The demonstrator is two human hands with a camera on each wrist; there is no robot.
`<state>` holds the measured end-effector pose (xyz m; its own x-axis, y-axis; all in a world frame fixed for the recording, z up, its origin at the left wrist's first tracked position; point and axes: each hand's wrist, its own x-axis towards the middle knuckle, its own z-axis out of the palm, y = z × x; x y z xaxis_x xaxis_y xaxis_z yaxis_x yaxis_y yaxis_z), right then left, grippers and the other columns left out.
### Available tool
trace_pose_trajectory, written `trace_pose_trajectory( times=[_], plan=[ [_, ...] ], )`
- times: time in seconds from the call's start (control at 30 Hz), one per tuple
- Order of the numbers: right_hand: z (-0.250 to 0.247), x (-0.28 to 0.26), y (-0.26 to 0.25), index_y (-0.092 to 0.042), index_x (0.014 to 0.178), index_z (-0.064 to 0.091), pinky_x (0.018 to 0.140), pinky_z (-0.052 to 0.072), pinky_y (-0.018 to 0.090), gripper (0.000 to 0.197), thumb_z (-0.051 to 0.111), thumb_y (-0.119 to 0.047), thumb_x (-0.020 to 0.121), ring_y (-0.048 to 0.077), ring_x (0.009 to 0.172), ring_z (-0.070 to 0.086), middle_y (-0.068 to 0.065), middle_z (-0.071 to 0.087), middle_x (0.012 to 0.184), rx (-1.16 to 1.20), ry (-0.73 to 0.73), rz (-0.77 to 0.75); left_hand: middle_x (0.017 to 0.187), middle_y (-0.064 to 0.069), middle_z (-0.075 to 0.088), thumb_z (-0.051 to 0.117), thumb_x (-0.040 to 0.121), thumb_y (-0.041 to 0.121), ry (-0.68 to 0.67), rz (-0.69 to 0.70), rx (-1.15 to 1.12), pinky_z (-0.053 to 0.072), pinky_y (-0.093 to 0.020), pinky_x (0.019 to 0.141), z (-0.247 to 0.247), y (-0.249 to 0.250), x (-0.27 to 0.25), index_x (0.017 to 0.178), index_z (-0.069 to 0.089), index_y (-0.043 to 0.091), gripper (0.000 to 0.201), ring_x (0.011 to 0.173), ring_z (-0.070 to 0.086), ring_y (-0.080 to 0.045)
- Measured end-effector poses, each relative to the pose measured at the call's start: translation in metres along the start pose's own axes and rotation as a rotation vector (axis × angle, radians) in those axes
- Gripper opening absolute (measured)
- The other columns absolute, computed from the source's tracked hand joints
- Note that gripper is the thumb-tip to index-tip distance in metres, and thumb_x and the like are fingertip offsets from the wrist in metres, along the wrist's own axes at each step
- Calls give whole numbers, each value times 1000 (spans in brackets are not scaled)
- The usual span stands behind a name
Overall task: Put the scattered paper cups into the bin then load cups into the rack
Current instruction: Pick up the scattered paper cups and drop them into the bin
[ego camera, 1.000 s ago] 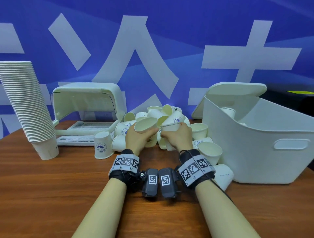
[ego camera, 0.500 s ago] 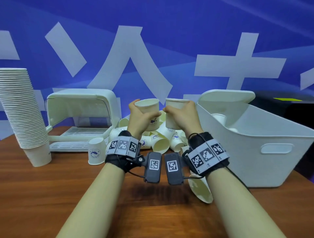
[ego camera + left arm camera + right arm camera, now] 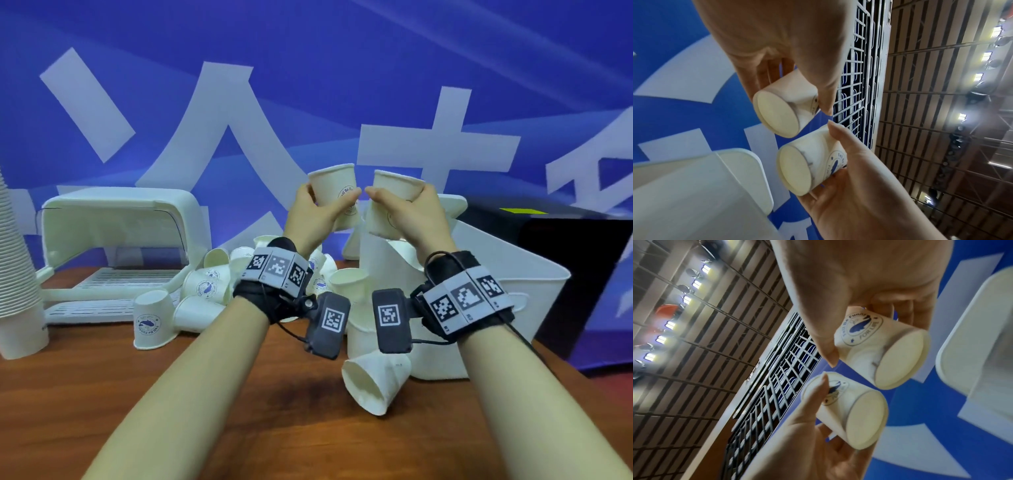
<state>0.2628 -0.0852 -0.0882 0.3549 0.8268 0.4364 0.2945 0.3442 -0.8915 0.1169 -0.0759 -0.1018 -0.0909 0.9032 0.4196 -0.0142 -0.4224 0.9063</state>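
My left hand grips a white paper cup upright, raised above the pile. My right hand grips a second cup, tilted slightly, just left of the white bin and level with its raised lid. The two cups are almost touching. In the left wrist view my left hand wraps its cup, seen base first. My right hand in the right wrist view holds its logo cup. Several loose cups lie piled between the bin and the white rack.
A tall stack of nested cups stands at the far left. One cup stands upside down before the rack, another lies on its side near the bin. The wooden table reaches toward me; a blue banner backs it.
Both hands have lifted their cups from the pile up to about the bin lid's height and shifted a little right. The cups stay side by side.
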Motion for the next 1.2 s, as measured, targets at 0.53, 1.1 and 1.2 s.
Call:
trace_pose_trajectory(
  times=[0.53, 1.1, 1.2],
  plan=[
    [-89, 13, 36, 9, 133, 27, 78, 38, 29, 77, 74, -25, 81, 27, 116, 54, 17, 54, 128, -450, 96, 223, 101, 5, 56, 70, 77, 36, -243, -35, 394, 52, -34, 84, 101, -17, -14, 122, 41, 17, 57, 94, 60, -18],
    [-80, 17, 44, 1, 144, 6, 85, 38, 33, 88, 64, -28, 84, 32, 121, 49, 20, 45, 137, -559, -2, 318, 141, -11, 50, 53, 93, 35, -489, -23, 753, 39, -30, 96, 111, -22, -11, 143, 39, 9, 58, 125, 49, -26],
    [-81, 11, 39, 3, 139, 18, 80, 36, 30, 73, 61, -27, 88, 30, 120, 50, 18, 50, 132, -572, -18, 290, 147, -5, 44, 51, 95, 33, -488, -67, 641, 35, -28, 104, 108, -25, -11, 145, 38, 13, 55, 129, 49, -22]
  ],
)
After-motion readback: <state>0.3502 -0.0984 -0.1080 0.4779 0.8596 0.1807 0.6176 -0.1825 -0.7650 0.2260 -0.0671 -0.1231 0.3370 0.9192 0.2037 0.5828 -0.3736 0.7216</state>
